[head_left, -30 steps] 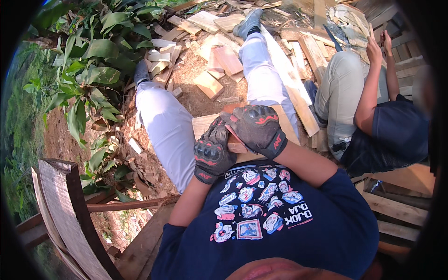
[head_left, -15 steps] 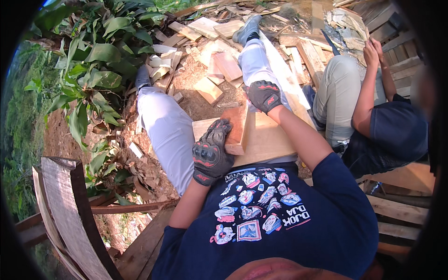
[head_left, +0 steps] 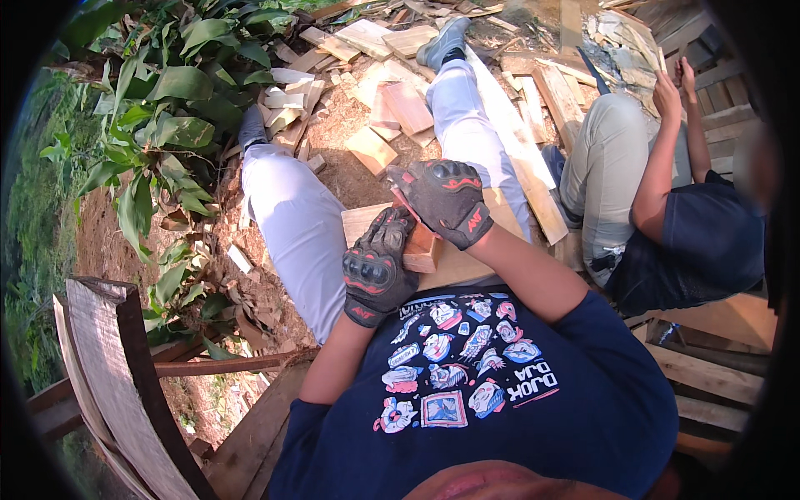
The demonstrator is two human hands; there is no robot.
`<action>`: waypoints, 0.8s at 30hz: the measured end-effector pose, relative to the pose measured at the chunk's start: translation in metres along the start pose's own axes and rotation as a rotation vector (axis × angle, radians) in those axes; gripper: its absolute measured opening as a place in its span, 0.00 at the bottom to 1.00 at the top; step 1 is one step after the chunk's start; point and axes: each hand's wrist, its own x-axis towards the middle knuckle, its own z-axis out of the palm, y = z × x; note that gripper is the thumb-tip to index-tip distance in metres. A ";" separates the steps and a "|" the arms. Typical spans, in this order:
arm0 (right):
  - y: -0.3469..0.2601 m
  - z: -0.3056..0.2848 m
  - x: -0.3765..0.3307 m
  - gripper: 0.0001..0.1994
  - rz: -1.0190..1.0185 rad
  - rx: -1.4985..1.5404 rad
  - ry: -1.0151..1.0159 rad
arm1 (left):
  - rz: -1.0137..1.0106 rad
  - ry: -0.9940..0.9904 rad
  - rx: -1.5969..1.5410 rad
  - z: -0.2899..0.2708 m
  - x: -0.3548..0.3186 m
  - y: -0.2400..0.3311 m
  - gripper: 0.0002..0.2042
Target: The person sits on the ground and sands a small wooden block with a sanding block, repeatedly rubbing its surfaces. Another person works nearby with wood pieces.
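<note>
A reddish-brown wooden block (head_left: 422,253) lies on a pale wooden board (head_left: 463,265) across my lap. My left hand (head_left: 379,268), in a black glove with red trim, grips the block from its left side. Over the block's far part is my right hand (head_left: 446,200), in a matching glove, its fingers curled and closed. A thin reddish edge shows beneath these fingers; what it belongs to is too hidden to tell. A lighter piece of wood (head_left: 358,220) sticks out beyond my left fingers.
Wood offcuts (head_left: 372,150) litter the ground between my legs. A long plank (head_left: 518,142) runs beside my right leg. Close on the right sits another person (head_left: 692,225), hands raised. Leafy plants (head_left: 175,100) grow at left, above an upright curved timber (head_left: 112,358).
My right hand has slid left and nearer along the block, coming close to my left hand and covering more of the wood. My left hand stays in place.
</note>
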 end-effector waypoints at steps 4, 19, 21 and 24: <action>0.018 0.033 0.000 0.12 -0.120 0.006 0.156 | -0.047 -0.032 -0.025 0.000 0.000 -0.002 0.30; 0.091 0.033 0.017 0.18 0.053 0.168 0.026 | 0.063 -0.087 0.141 -0.002 0.004 0.003 0.30; 0.037 -0.005 -0.009 0.17 -0.082 0.092 0.068 | 0.016 -0.078 0.095 0.002 0.001 0.001 0.31; -0.010 -0.017 -0.020 0.15 -0.104 0.053 0.059 | -0.036 -0.047 -0.003 0.004 0.002 0.000 0.32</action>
